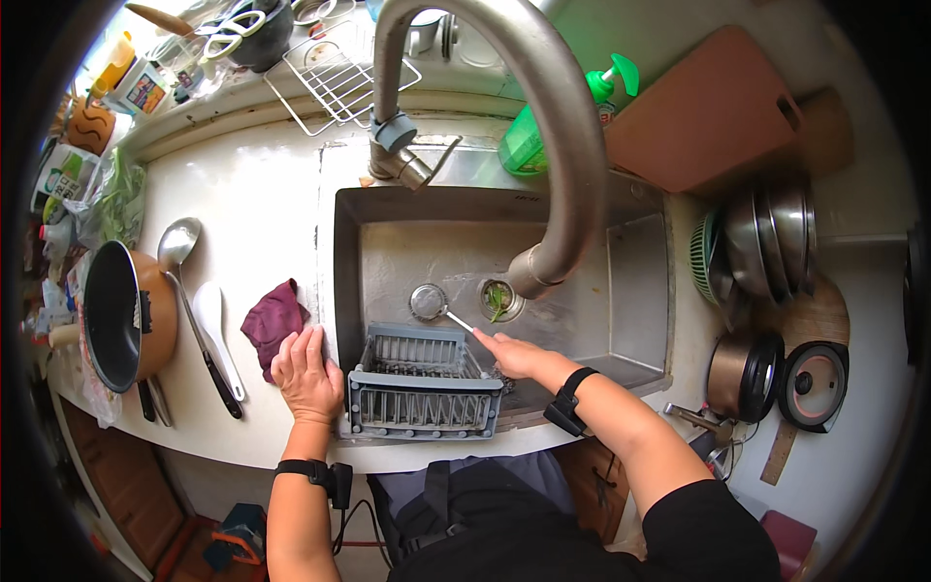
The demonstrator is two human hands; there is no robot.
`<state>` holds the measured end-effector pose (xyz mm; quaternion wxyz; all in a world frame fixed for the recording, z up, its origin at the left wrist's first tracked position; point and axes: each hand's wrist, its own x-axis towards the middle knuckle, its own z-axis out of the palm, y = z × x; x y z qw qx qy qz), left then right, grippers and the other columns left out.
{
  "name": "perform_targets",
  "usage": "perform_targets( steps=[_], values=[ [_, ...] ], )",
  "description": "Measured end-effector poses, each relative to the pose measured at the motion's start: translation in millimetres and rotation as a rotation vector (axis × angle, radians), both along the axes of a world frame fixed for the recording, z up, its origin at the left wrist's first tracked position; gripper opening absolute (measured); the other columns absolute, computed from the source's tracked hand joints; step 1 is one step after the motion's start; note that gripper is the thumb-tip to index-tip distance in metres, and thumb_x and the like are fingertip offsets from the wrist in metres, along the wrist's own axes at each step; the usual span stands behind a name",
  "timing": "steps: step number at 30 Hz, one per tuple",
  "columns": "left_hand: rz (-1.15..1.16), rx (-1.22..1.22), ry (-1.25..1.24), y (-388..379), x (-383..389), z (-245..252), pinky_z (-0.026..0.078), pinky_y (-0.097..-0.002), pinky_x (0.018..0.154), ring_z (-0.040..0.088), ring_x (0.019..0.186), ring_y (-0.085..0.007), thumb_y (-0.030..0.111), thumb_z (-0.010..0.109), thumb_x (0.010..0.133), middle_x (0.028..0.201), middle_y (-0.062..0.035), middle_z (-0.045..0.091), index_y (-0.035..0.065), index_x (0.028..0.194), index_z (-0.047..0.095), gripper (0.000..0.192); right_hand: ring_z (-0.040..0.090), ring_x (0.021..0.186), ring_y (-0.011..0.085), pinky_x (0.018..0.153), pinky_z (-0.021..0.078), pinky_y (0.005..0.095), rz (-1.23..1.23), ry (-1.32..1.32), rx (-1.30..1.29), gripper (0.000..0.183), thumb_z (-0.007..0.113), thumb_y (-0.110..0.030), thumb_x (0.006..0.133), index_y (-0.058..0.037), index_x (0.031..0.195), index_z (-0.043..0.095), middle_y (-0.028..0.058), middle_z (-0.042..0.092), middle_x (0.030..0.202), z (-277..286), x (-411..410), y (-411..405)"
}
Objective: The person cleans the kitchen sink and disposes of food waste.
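Note:
Between the fingers of my right hand (518, 356) is the thin white handle of a round-headed utensil (429, 302). Its head is at the sink floor, left of the drain (521, 305), where green leaf scraps (498, 298) lie. My left hand (309, 375) rests palm down on the counter by the sink's left rim, holding nothing. Its fingertips reach the edge of a crumpled maroon cloth (275, 320); whether they touch it I cannot tell. A grey plastic dish rack (425, 382) sits at the sink's near left corner. Something like steel wool (509, 384) shows partly beneath my right hand.
The curved faucet (582, 145) arches over the sink (640, 291). Leftward lie a white spoon (214, 331), a steel ladle (180, 244) and a tilted pot (156, 313). A green pump bottle (524, 145), a pink cutting board (713, 109) and stacked steel bowls (771, 233) stand behind and right.

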<state>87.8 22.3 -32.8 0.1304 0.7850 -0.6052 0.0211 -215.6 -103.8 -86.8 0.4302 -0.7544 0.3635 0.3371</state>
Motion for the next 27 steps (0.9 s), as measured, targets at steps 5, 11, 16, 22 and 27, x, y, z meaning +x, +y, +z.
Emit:
perform_targets(
  steps=[5,11,16,22,27],
  values=[
    [0.009,0.011,-0.002,0.8,0.7,-3.4,0.023,-0.0350,0.091,0.038,0.108,-0.0225,0.015,0.049,0.063,0.111,-0.0044,0.047,0.0089,0.112,0.047,0.049,0.049,0.098,0.0327,0.080,0.0411,0.0337,-0.150,-0.062,0.090,0.069,0.045,-0.002,0.068,-0.0143,0.131,0.021,0.0210,0.043,0.118,-31.4,-1.6,2.2],
    [0.008,0.026,0.008,-3.9,-1.7,-1.2,0.023,-0.0350,0.090,0.038,0.108,-0.0224,0.016,0.050,0.062,0.112,-0.0043,0.046,0.0097,0.112,0.047,0.051,0.057,0.086,0.0253,0.076,0.0437,0.0321,-0.635,0.006,-0.232,0.024,0.049,-0.008,0.069,-0.0050,0.089,0.061,0.0154,0.060,0.090,-77.0,-13.3,-37.9],
    [0.013,0.037,0.020,-0.6,2.2,-1.4,0.024,-0.0355,0.090,0.038,0.107,-0.0226,0.016,0.051,0.061,0.111,-0.0042,0.046,0.0101,0.112,0.047,0.052,0.054,0.073,0.0209,0.064,0.0425,0.0299,-0.705,-0.019,-0.201,0.037,0.049,-0.006,0.069,-0.0104,0.107,0.048,0.0125,0.056,0.080,-85.9,-12.9,-58.9],
    [0.009,0.021,0.024,-0.8,3.8,-0.8,0.024,-0.0358,0.089,0.038,0.107,-0.0231,0.016,0.050,0.061,0.111,-0.0051,0.046,0.0095,0.111,0.047,0.051,0.048,0.044,0.0099,0.039,0.0405,0.0241,-1.155,0.058,0.467,0.064,0.051,-0.007,0.073,-0.0199,0.130,0.025,0.0030,0.050,0.060,-115.2,-26.5,-52.8],
    [0.016,0.020,-0.001,2.8,5.6,-0.7,0.025,-0.0350,0.089,0.038,0.107,-0.0214,0.017,0.051,0.061,0.111,-0.0035,0.046,0.0105,0.111,0.048,0.050,0.049,0.044,0.0094,0.038,0.0405,0.0227,-1.344,-0.054,0.418,0.039,0.049,-0.005,0.075,-0.0146,0.111,0.038,0.0015,0.049,0.062,-120.7,-30.6,-44.0]
  ],
)
